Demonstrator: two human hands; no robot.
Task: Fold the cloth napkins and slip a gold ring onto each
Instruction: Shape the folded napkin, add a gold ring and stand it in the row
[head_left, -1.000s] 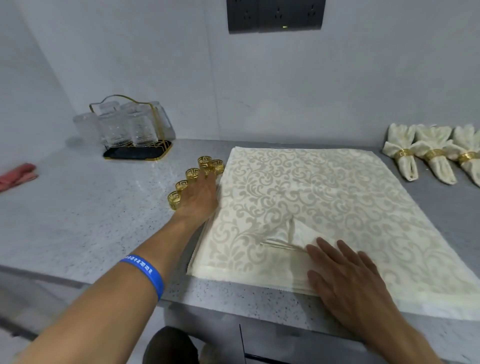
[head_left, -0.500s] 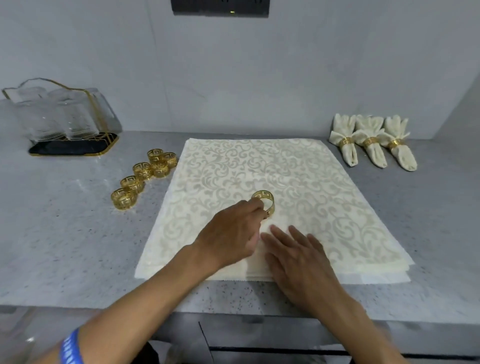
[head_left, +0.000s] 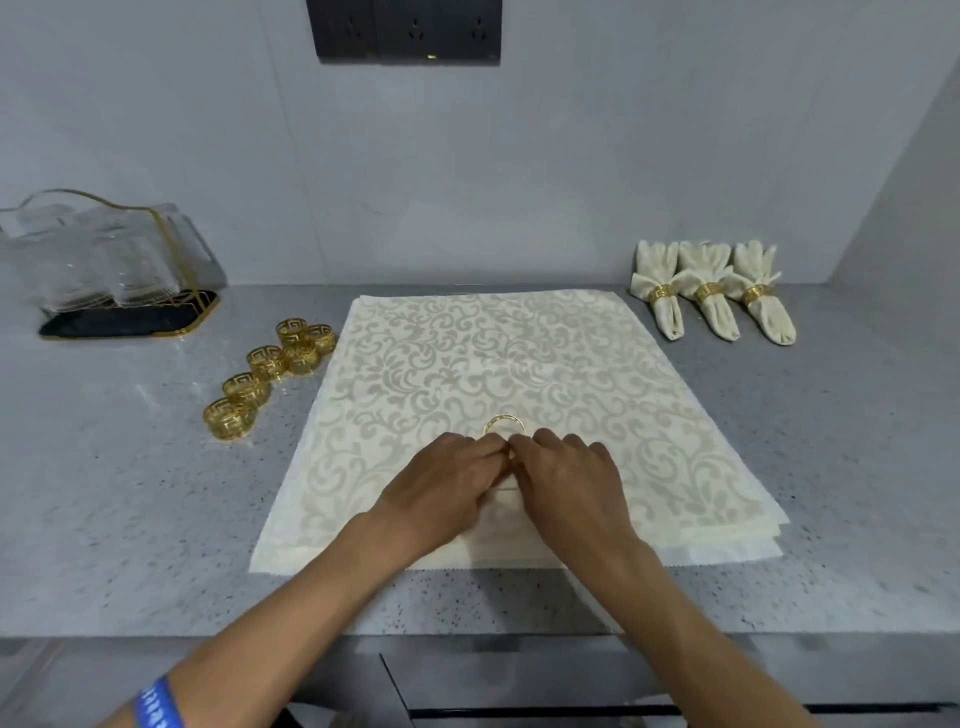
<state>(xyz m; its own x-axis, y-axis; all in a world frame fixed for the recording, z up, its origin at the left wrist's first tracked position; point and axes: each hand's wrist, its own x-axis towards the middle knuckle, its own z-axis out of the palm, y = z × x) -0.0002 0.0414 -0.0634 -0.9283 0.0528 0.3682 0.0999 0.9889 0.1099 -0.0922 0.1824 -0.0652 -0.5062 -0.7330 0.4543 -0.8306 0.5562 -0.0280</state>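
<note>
A stack of cream patterned napkins (head_left: 493, 353) lies flat in the middle of the counter. On top of it stands a gold ring (head_left: 504, 423), held at its near edge by the curled fingers of my left hand (head_left: 447, 483). My right hand (head_left: 566, 483) meets the left at the ring, its fingertips curled and pinching a folded part of the top napkin. Both hands hide the fold itself. Several loose gold rings (head_left: 270, 374) sit left of the stack. Three ringed napkins (head_left: 711, 296) lie at the back right.
A gold-wire rack of drinking glasses (head_left: 114, 270) stands at the back left on the grey speckled counter (head_left: 130, 519). A wall with a dark socket panel (head_left: 405, 31) closes the back. A side wall rises at the far right. The counter's front edge runs under my forearms.
My left hand left the loose rings and carried one ring onto the napkin stack. My right hand went from lying flat on the fold to curling its fingers at the ring.
</note>
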